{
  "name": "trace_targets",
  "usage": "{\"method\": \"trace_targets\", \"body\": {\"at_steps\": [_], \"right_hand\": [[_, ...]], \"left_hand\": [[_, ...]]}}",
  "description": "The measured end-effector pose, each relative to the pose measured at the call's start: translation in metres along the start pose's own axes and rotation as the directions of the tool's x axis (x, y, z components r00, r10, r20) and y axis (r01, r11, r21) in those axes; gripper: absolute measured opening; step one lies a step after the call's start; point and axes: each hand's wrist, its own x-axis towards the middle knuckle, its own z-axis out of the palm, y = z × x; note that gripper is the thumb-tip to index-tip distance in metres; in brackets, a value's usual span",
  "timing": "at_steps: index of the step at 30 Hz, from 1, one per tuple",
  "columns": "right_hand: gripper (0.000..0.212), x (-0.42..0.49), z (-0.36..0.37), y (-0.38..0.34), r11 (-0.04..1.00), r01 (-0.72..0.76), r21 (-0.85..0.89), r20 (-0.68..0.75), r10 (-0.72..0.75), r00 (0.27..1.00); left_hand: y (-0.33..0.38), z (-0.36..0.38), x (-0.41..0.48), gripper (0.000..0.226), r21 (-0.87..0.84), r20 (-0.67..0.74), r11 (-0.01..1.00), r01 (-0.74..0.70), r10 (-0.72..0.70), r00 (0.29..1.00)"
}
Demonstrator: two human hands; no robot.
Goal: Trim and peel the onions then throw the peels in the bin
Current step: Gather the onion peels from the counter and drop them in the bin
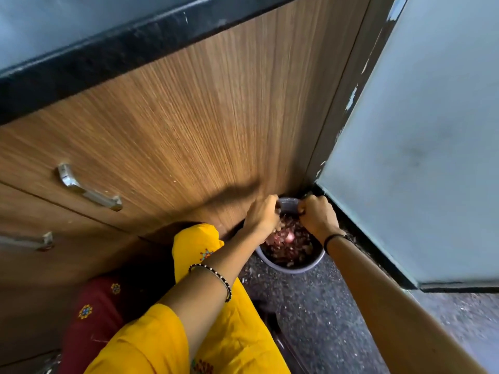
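Note:
A round grey bin (290, 268) stands on the floor in the corner, filled with red-brown onion peels (290, 245). Both my hands reach down over its far side. My left hand (261, 215) and my right hand (319, 215) each grip one side of a small grey container (289, 205), held tilted above the bin's far rim. Their fingers curl round its edge. The inside of that container is hidden, and no whole onions or knife are in view.
A wooden cabinet front (189, 117) with metal drawer handles (89, 188) rises on the left under a black counter edge (108, 55). A pale blue-grey panel (418, 157) closes the right side. The speckled dark floor (310, 319) lies in front; my yellow sleeve (151, 344) hangs low.

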Motion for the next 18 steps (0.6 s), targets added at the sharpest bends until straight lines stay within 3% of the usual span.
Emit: {"method": "trace_targets", "body": {"at_steps": [8,18], "right_hand": [[0.016,-0.008,-0.017,-0.030,0.988,0.143,-0.048,-0.012,-0.144,0.989],[0.028,-0.074,-0.100,-0.094,0.942,0.325,0.088,-0.294,-0.287,0.912]], "left_hand": [[0.019,-0.021,-0.008,0.019,0.014,0.016,0.999,0.032,-0.032,0.999],[0.057,-0.131,-0.074,0.024,0.029,-0.277,0.988,-0.152,0.154,0.948]]}}
